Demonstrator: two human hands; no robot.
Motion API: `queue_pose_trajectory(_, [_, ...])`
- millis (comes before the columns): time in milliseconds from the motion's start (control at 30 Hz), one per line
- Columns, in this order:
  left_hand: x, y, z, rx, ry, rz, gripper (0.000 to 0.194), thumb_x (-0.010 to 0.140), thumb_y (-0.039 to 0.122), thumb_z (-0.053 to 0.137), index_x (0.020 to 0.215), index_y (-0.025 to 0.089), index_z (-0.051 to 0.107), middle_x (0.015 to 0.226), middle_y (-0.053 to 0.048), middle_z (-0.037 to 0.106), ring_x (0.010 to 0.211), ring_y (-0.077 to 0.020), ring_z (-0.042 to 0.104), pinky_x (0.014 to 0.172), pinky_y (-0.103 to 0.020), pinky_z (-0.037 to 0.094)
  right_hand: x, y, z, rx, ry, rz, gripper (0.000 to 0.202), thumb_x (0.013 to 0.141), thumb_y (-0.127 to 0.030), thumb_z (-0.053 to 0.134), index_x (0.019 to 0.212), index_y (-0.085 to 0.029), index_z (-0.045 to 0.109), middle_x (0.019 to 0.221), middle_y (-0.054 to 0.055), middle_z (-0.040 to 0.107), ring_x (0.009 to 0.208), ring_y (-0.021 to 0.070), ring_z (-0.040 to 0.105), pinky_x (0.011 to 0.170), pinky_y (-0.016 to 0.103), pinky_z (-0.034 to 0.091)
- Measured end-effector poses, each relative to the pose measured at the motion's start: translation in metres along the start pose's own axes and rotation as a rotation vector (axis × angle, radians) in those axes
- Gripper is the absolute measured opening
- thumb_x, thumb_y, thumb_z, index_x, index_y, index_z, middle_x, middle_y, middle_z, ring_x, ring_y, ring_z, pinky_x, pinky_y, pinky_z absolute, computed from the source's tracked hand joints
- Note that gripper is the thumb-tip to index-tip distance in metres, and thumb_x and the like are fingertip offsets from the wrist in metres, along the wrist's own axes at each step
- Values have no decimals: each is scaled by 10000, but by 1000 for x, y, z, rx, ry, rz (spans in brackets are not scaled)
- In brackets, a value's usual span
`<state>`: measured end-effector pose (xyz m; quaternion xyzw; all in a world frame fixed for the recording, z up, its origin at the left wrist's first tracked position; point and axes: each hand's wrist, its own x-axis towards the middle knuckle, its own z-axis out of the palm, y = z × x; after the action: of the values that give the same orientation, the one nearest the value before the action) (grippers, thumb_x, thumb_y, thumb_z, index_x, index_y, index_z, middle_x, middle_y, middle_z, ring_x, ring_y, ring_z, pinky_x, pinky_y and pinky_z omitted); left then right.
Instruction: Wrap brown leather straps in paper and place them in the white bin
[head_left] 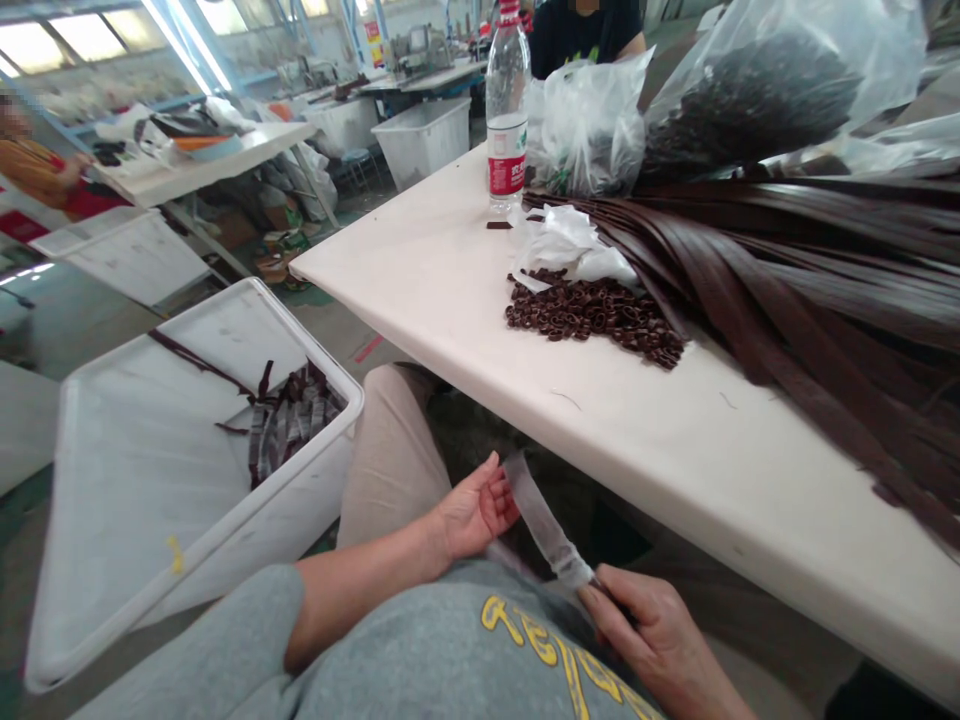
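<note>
Strip (545,525) btwn both hands, seemingly pinched.

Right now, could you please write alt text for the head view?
Below a table edge, the left hand and right hand hold a pale strip between them. Brown straps and small rings lie on the table; a white bin stands to the left.
</note>
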<state>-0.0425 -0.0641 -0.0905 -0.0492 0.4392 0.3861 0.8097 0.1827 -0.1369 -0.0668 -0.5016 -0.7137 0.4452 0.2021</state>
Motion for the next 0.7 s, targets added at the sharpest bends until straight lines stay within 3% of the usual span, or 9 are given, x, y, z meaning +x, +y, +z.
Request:
queue_pose_trajectory(67, [6,3,-3,-19,109,36,275,824,357,764,974,135,699,771,-22,733,662,-125,675,641,-234,525,-10,7,-1,-35,-3,23,471,988,-474,419,604,-203,450,550,-44,470,507,101,445,503,232,327])
queue_pose_trajectory(133, [7,-3,-6,5,122,61,278,795,302,793,1013,155,701,763,-11,729,648,-122,670,620,-231,521,-16,12,2,-40,-1,53,482,988,-495,409,605,-205,438,548,-46,461,501,100,434,498,231,323])
queue_pose_trajectory(300, [-13,-24,-8,313,-65,28,453,534,313,937,892,107,753,765,-56,734,672,-149,661,654,-251,519,-6,10,14,6,2,43,511,991,-534,391,602,-207,443,546,-38,467,503,108,425,497,239,324])
queue_pose_trajectory(433, [-31,-19,1,653,-212,156,447,508,391,927,829,113,786,787,-81,750,725,-186,657,735,-303,529,-2,4,3,35,-24,32,515,982,-545,423,601,-206,499,551,-26,520,506,122,478,498,235,361])
queue_pose_trajectory(533, [-36,-17,5,823,-282,229,456,557,451,899,873,138,799,835,-88,759,769,-201,666,750,-316,539,-9,-3,-12,95,-77,67,431,964,-559,448,831,-218,676,800,30,707,733,197,658,656,240,506])
queue_pose_trajectory(633, [-34,-25,6,911,-341,336,401,638,447,856,898,147,799,845,-86,752,782,-198,673,747,-302,532,-10,-10,-13,167,-85,82,471,942,-583,470,1196,-231,651,1121,77,722,1002,259,672,861,301,536])
queue_pose_trajectory(700, [-33,-29,7,986,-431,411,335,703,424,819,897,152,796,856,-84,745,794,-190,668,754,-289,520,-5,-11,-5,189,-66,97,467,948,-587,461,1181,-225,642,1050,64,733,925,234,681,814,289,535])
